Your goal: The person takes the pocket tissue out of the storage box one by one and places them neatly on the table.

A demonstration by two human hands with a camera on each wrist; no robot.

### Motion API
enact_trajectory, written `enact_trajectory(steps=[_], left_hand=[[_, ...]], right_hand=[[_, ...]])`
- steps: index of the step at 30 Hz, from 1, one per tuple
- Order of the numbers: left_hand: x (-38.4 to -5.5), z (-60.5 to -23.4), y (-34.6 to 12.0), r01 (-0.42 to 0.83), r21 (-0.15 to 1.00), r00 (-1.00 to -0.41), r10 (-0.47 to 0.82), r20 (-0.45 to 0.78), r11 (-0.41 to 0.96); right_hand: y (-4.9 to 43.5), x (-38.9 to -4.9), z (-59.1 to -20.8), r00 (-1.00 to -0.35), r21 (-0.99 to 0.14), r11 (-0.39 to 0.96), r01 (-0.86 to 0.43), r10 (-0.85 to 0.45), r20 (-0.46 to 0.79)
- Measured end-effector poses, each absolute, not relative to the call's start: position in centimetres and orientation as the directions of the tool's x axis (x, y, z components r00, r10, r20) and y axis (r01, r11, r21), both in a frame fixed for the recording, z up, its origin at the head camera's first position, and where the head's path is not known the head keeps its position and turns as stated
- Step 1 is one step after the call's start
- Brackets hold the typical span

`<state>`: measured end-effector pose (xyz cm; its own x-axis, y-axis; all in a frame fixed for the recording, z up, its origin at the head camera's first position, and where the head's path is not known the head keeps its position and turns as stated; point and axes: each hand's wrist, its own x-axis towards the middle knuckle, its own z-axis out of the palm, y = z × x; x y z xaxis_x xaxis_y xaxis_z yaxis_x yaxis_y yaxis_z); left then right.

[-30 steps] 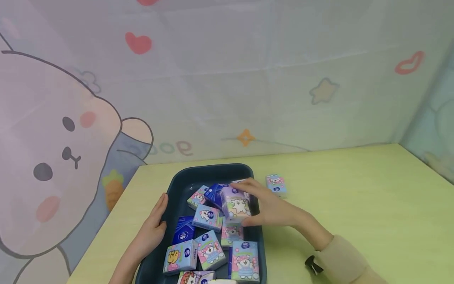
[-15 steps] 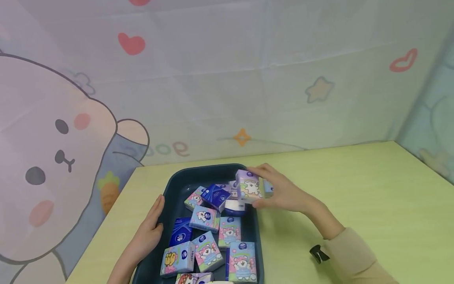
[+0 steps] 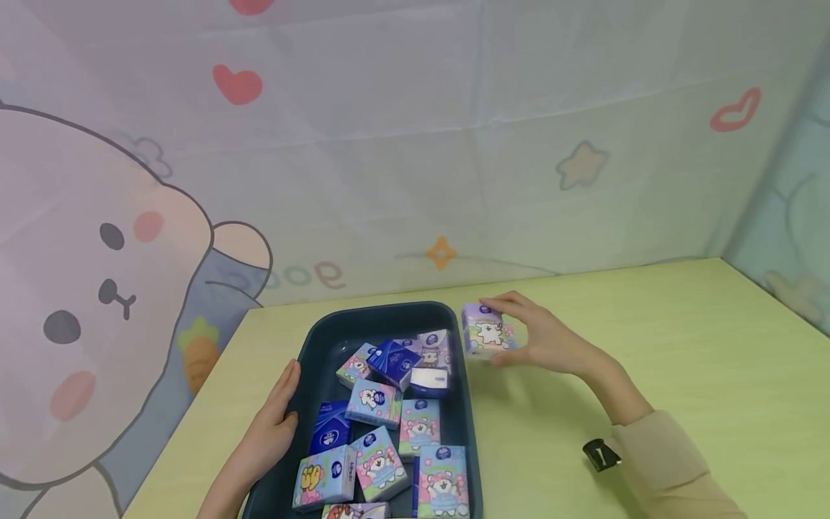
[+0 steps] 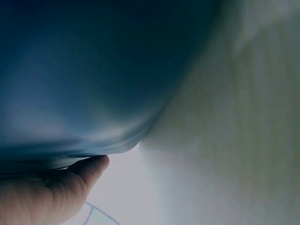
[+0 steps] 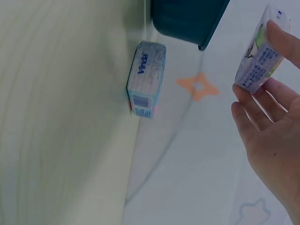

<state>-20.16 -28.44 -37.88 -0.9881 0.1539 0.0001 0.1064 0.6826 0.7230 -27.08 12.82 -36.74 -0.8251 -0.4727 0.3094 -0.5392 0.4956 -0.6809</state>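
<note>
In the head view, my right hand (image 3: 551, 339) pinches a small purple tissue pack (image 3: 481, 333) between thumb and fingers. It hangs over the table just right of the dark teal tray (image 3: 324, 358). The right wrist view also shows this held pack (image 5: 262, 51), raised off the table. A light-blue tissue pack (image 5: 147, 79) lies on the table beneath it, mostly hidden behind the held one in the head view. My left hand (image 3: 269, 422) rests straight-fingered along the tray's left wall; its fingertips touch the rim in the left wrist view.
Several blue, light-blue and purple tissue packs lie loosely in the tray, among them a dark blue one (image 3: 392, 362) and a light-blue one (image 3: 443, 479). A printed cloth (image 3: 389, 144) stands behind the yellow table (image 3: 648, 346). A black clip (image 3: 601, 455) hangs beside my right sleeve.
My right hand has carried the purple tissue pack from over the tray rightward, past the rim, to above the table. The left hand stays at the tray's left side.
</note>
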Motion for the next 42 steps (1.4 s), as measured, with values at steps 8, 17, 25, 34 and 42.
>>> enact_trajectory(steps=[8, 17, 25, 34, 42], left_hand=[[-20.0, -37.7, -28.4, 0.121, 0.725, -0.986, 0.164, 0.012, 0.678], [-20.1, -37.9, -28.7, 0.115, 0.725, -0.987, 0.161, 0.006, 0.679], [-20.1, -37.9, -28.6, 0.108, 0.721, -0.988, 0.152, 0.003, 0.685], [-20.1, -38.0, -28.7, 0.111, 0.725, -0.989, 0.150, 0.011, 0.680], [-20.1, -38.0, -28.6, 0.103, 0.719, -0.990, 0.141, 0.007, 0.687]], right_hand=[[15.1, -27.8, -36.8, -0.862, -0.654, 0.576, -0.490, -0.429, 0.269], [16.6, -28.6, -37.2, -0.884, -0.625, 0.635, -0.454, -0.407, 0.230], [17.8, -29.5, -38.1, -0.890, -0.609, 0.660, -0.441, -0.409, 0.202], [18.1, -29.9, -38.8, -0.887, -0.568, 0.693, -0.444, -0.430, 0.168], [18.4, -30.4, -39.5, -0.890, -0.580, 0.692, -0.429, -0.434, 0.141]])
